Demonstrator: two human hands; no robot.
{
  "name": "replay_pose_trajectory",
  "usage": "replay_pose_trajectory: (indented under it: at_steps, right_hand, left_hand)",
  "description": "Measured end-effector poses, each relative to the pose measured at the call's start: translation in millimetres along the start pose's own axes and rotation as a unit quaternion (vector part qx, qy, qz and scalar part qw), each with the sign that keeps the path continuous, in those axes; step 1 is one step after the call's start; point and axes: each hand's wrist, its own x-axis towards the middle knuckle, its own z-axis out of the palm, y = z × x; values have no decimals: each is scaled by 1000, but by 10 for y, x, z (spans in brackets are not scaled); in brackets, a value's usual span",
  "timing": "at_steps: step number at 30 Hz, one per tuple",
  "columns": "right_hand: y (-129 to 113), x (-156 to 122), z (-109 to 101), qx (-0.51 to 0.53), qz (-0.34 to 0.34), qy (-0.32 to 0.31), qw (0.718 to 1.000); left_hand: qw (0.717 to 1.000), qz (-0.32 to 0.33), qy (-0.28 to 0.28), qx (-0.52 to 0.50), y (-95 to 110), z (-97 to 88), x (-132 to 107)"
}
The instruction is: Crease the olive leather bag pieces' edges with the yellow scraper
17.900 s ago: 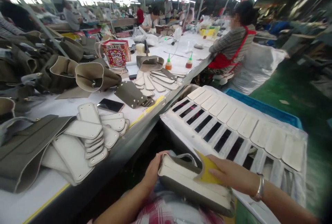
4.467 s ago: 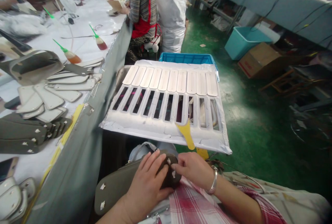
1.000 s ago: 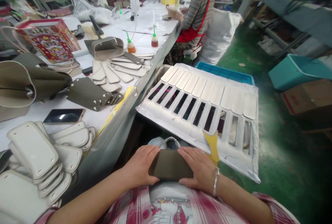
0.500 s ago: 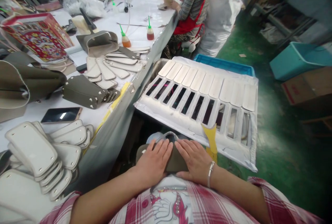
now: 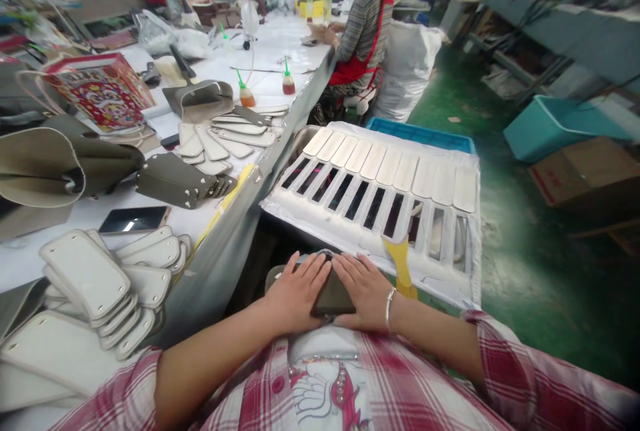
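Observation:
In the head view, an olive-green leather piece with rounded ends lies in front of my body. My left hand rests flat over its left part, fingers stretched forward. My right hand lies flat on the right part, a silver bangle at its wrist. The two sets of fingertips nearly meet at the far edge. Neither hand is wrapped round the piece, and much of it is covered by them. Just beyond my right hand, a yellow scraper-like strip hangs at the front edge of a white slotted rack.
White leather pieces are piled on the table at left, near a phone and stacked olive pieces. Two green-tipped bottles stand farther back. A co-worker in a red apron sits beyond the rack. Bins stand at right.
The camera view has tilted up slightly, showing more of the room's far side. Both hands stay flat on the olive piece, with their fingertips a little closer to each other.

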Motion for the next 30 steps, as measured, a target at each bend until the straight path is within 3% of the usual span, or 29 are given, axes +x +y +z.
replay_pose_trajectory:
  at_steps: [2, 3, 5, 7, 8, 12, 14, 16, 18, 21, 23, 25, 28, 30]
  right_hand:
    - [-35, 119, -133, 48, 26, 16, 998]
    - [-67, 206, -182, 65, 51, 41, 996]
    - [-160, 402, -202, 67, 103, 110, 986]
    - [-277, 578, -105, 37, 110, 151, 982]
    - [-332, 642, -30, 21, 91, 154, 984]
    - [-448, 748, 178, -12, 52, 141, 989]
    - [-472, 773, 158, -8, 59, 139, 988]
    - [-526, 818, 112, 2, 58, 155, 986]
    - [-618, 885, 106, 8, 44, 177, 983]
    - [-738, 989, 160, 13, 25, 170, 985]
    - [-718, 1019, 133, 28, 36, 144, 989]
    - [-575, 979, -3, 51, 67, 121, 989]
    - [-218, 755, -290, 43, 134, 152, 978]
    - [-5, 548, -374, -8, 160, 201, 966]
  left_hand:
    - [996, 4, 30, -86, -102, -88, -57]
    - [989, -23, 72, -127, -167, -122, -88]
    - [957, -131, 196, -171, -296, -136, -138]
    - [922, -219, 287, -138, -388, -68, -163]
    - [921, -233, 295, -105, -412, -15, -166]
    - [949, -216, 231, -7, -410, 160, -138]
    - [949, -213, 231, -34, -423, 195, -124]
    - [934, -214, 246, -149, -479, 232, -127]
    - [873, -249, 282, -309, -563, 281, -148]
    - [742, -335, 352, -462, -663, 292, -202]
    - [709, -359, 384, -471, -658, 195, -236]
    - [742, -342, 394, -421, -579, 35, -252]
    - [853, -265, 366, -261, -395, -145, -207]
    - [916, -200, 317, -141, -297, -132, -117]
